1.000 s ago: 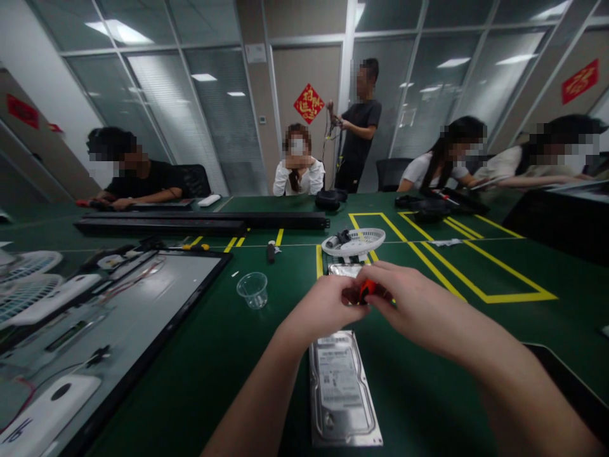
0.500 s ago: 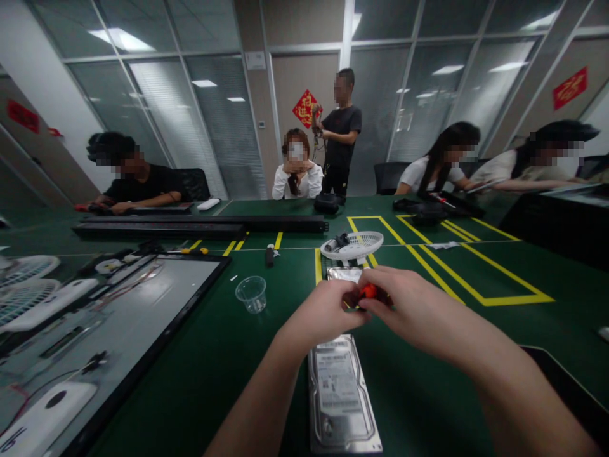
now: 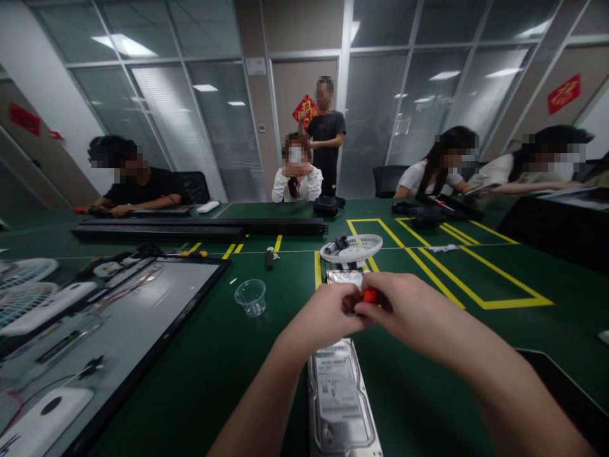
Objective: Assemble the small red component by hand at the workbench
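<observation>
A small red-orange piece shows between the fingertips of my right hand, which is closed on it. What kind of thing it belongs to, I cannot make out. My left hand meets the right one, its fingers curled and pinched together; anything inside them is hidden. Below both hands a silver hard drive lies flat with its label up. Just beyond them lies another silver, boxy part, partly covered by the hands.
A clear plastic cup stands left of my hands. Behind them is a white oval basket holding dark parts. A large panel fills the left side; long black bars lie further back. Several people are around the table.
My hands stay together at nearly the same spot, with the red-orange piece showing slightly more. The standing person across the table has moved left and turned.
</observation>
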Action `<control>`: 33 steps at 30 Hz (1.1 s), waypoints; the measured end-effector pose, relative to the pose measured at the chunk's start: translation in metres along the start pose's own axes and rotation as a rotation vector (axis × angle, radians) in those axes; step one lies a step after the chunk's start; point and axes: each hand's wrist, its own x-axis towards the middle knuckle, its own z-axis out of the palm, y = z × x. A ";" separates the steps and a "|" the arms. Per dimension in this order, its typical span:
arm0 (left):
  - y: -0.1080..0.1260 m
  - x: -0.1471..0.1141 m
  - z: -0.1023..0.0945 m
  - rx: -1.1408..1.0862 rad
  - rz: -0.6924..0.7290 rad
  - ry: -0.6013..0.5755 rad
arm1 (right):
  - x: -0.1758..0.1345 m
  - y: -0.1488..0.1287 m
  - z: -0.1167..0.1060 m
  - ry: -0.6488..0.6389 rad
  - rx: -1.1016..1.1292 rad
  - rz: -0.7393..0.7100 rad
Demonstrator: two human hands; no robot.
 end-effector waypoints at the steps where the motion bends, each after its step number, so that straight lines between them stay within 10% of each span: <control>1: 0.000 0.000 0.000 -0.007 -0.009 -0.002 | 0.000 0.000 0.000 0.004 -0.012 0.024; 33: -0.001 -0.001 -0.002 0.024 0.023 -0.021 | -0.008 0.002 -0.003 0.021 0.056 -0.094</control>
